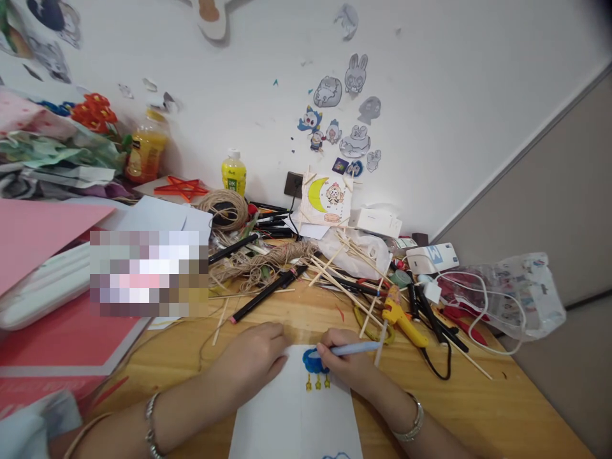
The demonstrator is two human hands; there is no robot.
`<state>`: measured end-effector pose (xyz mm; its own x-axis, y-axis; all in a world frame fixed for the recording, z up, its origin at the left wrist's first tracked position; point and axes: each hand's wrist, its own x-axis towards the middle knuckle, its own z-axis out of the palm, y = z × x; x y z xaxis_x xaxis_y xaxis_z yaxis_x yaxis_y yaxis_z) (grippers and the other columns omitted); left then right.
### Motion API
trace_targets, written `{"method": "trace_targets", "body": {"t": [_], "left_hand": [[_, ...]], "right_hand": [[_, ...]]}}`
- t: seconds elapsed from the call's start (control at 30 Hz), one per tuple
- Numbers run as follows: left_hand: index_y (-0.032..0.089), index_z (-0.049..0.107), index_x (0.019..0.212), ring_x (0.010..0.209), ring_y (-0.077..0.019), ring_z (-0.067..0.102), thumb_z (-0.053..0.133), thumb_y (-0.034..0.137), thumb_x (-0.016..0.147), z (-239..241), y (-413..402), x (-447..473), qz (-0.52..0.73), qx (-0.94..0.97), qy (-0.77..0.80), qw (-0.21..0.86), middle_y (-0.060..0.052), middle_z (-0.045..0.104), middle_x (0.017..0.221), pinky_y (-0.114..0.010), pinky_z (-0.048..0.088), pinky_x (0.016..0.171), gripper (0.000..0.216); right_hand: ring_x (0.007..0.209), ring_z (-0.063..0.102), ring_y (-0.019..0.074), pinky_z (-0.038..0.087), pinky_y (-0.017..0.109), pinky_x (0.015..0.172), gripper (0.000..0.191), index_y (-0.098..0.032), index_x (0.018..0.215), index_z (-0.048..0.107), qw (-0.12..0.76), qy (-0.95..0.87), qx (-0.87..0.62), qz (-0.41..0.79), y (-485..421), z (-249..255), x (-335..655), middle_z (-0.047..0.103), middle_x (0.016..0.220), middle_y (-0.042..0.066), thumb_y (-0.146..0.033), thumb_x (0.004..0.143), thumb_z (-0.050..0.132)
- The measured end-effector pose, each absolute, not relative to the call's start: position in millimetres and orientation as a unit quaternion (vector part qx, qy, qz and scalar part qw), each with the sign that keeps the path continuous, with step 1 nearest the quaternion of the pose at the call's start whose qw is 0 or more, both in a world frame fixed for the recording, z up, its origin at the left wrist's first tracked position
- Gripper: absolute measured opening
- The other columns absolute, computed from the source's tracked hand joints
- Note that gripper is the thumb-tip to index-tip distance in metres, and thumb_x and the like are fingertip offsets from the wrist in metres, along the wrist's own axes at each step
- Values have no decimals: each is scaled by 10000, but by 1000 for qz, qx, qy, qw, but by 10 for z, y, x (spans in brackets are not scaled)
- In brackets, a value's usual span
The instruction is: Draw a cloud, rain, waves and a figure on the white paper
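The right hand [347,358] was closed in a pinch around a light-blue pen [358,348], its tip hidden by the fingers at the blue cloud [313,363] near the top of the white paper [282,421], which lay on the table [507,408] between the hands. The left hand [261,354] rested half-curled at the sheet's upper left edge, with nothing visibly in its grasp. Neat colouring probably called for short strokes inside the outline, a steadied sheet, and a palm kept off the yellow stars [318,385]
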<state>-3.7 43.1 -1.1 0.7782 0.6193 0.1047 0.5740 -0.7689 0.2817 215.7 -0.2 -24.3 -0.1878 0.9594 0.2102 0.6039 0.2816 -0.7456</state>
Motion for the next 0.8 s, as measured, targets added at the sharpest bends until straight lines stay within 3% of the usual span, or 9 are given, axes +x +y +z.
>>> {"method": "trace_targets", "body": {"t": [0.4,0.8], "left_hand": [[179,616,793,771,-190,604,488,127,843,-64,434,-44,134,939,296,109,-36,597,804,-274,468,713,148],[179,615,786,773,-190,597,491,124,851,-37,426,-41,126,937,305,113,-37,593,801,-276,463,720,150]], "right_hand": [[520,501,132,348,233,501,317,-183,590,575,278,-757,-559,195,-20,-274,2179,548,533,-5,-311,878,541],[478,482,130,354,236,468,413,-200,545,524,345,-719,-541,267,-31,-234,2165,522,493,-4,-434,885,510]]}}
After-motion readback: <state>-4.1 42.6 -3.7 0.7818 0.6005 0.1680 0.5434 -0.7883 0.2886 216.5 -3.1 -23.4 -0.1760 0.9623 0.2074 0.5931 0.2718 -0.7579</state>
